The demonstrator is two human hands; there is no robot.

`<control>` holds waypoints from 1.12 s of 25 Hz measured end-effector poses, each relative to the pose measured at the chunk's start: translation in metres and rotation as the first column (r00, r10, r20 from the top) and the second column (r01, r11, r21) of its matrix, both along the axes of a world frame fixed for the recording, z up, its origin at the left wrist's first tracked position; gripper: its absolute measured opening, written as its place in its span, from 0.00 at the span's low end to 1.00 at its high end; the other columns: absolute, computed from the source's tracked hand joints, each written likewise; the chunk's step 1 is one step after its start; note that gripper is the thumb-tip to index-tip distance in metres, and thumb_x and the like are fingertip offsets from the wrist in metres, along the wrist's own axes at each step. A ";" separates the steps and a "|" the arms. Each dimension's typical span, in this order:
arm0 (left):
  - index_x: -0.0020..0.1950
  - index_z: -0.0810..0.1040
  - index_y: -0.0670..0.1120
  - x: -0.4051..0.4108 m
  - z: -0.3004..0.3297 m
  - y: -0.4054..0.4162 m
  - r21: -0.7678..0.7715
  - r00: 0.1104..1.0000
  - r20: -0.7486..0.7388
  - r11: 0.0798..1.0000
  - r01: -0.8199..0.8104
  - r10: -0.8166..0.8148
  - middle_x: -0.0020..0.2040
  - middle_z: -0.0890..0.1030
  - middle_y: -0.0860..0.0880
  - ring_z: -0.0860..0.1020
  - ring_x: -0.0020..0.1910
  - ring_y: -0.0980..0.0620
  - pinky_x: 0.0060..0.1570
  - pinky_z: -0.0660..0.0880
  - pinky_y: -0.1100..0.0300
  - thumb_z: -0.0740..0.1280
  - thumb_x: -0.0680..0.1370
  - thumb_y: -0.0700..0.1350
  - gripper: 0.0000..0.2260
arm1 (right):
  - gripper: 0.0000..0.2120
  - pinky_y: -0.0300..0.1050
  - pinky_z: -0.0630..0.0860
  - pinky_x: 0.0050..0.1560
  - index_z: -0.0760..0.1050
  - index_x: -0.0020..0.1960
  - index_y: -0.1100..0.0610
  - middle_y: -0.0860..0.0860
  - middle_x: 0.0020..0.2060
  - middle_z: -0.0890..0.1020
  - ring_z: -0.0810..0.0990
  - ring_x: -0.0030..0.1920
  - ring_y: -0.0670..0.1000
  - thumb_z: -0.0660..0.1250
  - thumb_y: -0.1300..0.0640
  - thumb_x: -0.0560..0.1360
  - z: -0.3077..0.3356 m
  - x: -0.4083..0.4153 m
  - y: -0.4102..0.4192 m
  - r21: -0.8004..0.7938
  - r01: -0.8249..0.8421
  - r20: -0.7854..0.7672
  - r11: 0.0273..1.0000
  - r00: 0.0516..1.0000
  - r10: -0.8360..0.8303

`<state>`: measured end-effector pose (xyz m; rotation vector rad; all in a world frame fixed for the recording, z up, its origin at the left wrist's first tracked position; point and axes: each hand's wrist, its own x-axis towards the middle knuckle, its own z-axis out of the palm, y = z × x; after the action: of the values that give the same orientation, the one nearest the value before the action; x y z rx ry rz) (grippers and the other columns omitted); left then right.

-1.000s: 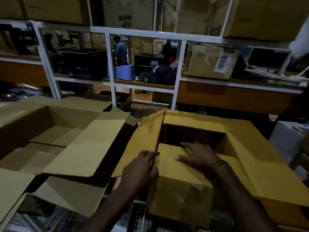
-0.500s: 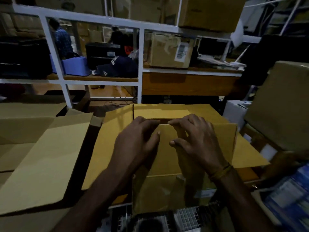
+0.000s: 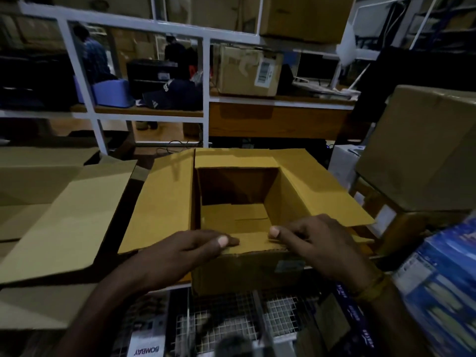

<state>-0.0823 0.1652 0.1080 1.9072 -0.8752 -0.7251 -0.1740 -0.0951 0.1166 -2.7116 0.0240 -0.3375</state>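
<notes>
Head view. Open cardboard box [image 3: 283,199] at centre frame, upright on wire-mesh table [image 3: 280,313], well in front of white shelf rack [image 3: 206,104].

All 4 top flaps folded outward: left flap [image 3: 164,202], right flap [image 3: 324,191], far flap [image 3: 231,161], and near flap [image 3: 253,244] bent toward the body.

Left hand [image 3: 180,256] on left part of near flap, thumb pressed on top, fingers [image 3: 203,235] curled over the edge, pinching it. Right hand [image 3: 322,243] likewise on right part of the flap, thumb on top, pinching.

Box interior bare, bottom panels shut, seam showing.

Flattened cardboard [image 3: 64,222] just beside left flap. Large brown carton [image 3: 425,150] at right, blue printed pack [image 3: 443,279] below it near the right wrist. Labelled carton [image 3: 244,70] on the shelf behind.

Progress, as judged: box erected, bottom closed, top fully opened, so setup looks done. Nothing loaded yet. Filling, folding the 4 flaps shut and sealing likely all left.
</notes>
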 end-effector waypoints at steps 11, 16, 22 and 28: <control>0.75 0.65 0.53 0.010 -0.070 -0.077 0.416 0.726 0.683 0.778 -0.471 0.075 0.70 0.71 0.48 0.71 0.67 0.45 0.65 0.71 0.47 0.75 0.72 0.52 0.34 | 0.35 0.55 0.60 0.74 0.62 0.75 0.45 0.51 0.73 0.68 0.63 0.74 0.56 0.74 0.51 0.73 -0.080 0.045 -0.046 -0.164 -0.033 -0.328 0.986 0.944 -0.023; 0.58 0.78 0.53 -0.004 -0.085 -0.083 0.185 0.499 0.847 0.775 -0.604 0.186 0.52 0.81 0.54 0.79 0.48 0.55 0.42 0.79 0.57 0.74 0.72 0.47 0.15 | 0.19 0.46 0.75 0.53 0.75 0.61 0.45 0.47 0.58 0.79 0.77 0.58 0.51 0.74 0.53 0.73 -0.097 0.040 -0.049 -0.191 0.050 -0.067 0.980 0.996 -0.064; 0.51 0.78 0.56 -0.025 -0.087 -0.064 0.217 0.531 0.829 0.773 -0.597 0.177 0.49 0.80 0.58 0.76 0.46 0.58 0.37 0.71 0.64 0.75 0.70 0.52 0.13 | 0.14 0.42 0.71 0.51 0.78 0.56 0.45 0.42 0.56 0.80 0.77 0.57 0.46 0.74 0.49 0.71 -0.092 0.009 -0.041 -0.126 -0.045 -0.056 0.991 0.998 0.038; 0.59 0.76 0.61 -0.011 -0.086 -0.045 0.607 0.881 0.462 0.762 -0.227 -0.106 0.57 0.78 0.61 0.76 0.54 0.59 0.50 0.76 0.60 0.76 0.69 0.53 0.20 | 0.17 0.44 0.76 0.53 0.80 0.58 0.43 0.38 0.54 0.80 0.77 0.53 0.42 0.73 0.43 0.71 -0.090 -0.001 -0.042 0.091 -0.185 -0.484 0.978 0.851 0.206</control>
<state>-0.0930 0.1206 0.0216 2.8189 -0.9112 -0.5605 -0.1745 -0.1374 0.0266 -2.6525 -0.1008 0.4163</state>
